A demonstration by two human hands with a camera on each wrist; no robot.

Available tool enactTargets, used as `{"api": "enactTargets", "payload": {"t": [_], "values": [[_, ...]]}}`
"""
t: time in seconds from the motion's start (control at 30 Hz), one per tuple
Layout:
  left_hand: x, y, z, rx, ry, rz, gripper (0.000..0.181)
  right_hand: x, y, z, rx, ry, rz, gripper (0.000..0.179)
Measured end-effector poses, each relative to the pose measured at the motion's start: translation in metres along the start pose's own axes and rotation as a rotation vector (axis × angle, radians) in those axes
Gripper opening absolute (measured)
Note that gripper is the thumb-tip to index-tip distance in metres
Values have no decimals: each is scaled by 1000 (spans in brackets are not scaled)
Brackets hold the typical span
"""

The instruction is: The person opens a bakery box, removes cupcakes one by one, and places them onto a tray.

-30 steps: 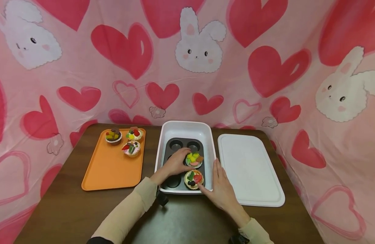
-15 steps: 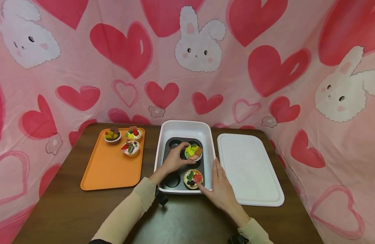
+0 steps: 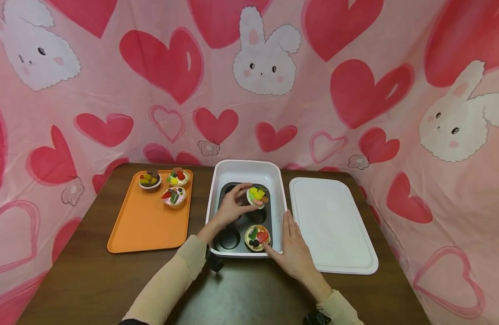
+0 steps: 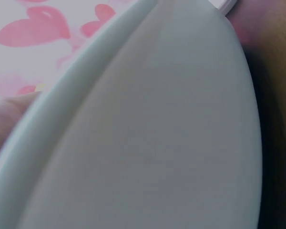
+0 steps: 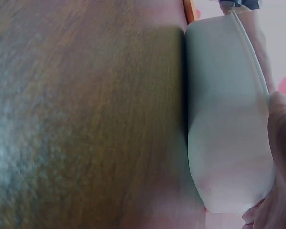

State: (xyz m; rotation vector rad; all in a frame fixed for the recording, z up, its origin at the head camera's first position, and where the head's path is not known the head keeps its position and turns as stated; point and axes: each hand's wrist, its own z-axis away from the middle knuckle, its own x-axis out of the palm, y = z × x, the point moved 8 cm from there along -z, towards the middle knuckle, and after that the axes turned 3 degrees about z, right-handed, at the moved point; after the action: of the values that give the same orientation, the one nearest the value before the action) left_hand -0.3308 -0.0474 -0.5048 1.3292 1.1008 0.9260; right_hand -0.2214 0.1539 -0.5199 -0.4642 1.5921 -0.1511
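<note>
In the head view my left hand (image 3: 229,210) reaches over a white plastic tub (image 3: 210,212). Thumb and fingers pinch a fruit tart (image 3: 256,195) with yellow and brown topping, tilted above the dark muffin tin (image 3: 243,234) inside. A second fruit tart (image 3: 257,238), with a strawberry slice and dark berries, sits in the tin's front right cup. My right hand (image 3: 294,253) rests against the tub's front right corner, fingers straight along the side, thumb by that tart. The right wrist view shows the tub's outer wall (image 5: 229,109); in the left wrist view the tub (image 4: 171,133) hides most of my hand.
An orange tray (image 3: 148,230) on the left bears three more toppings-covered tarts (image 3: 175,197) at its far end. To the right lies a white lid (image 3: 334,225). Everything rests on a brown wooden table (image 3: 71,275), with a pink heart-and-bunny cloth (image 3: 257,113) behind it.
My left hand has lifted the yellow-topped tart from the tin's middle right cup, baring that cup, and carried it toward the back. The right hand stays put.
</note>
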Motion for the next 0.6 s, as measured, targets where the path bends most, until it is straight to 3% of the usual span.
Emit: {"api": "enactTargets", "payload": {"t": [0.17,0.4,0.6], "values": [[-5,2,0,4,19,6,70,0,0,0,5,-8,1,118],[-21,6,0,-12,136,56,68,0,0,-1,10,-11,-15,118],[-34,17,7,-13,121,51,71,0,0,-1,23,-35,-21,119]]}}
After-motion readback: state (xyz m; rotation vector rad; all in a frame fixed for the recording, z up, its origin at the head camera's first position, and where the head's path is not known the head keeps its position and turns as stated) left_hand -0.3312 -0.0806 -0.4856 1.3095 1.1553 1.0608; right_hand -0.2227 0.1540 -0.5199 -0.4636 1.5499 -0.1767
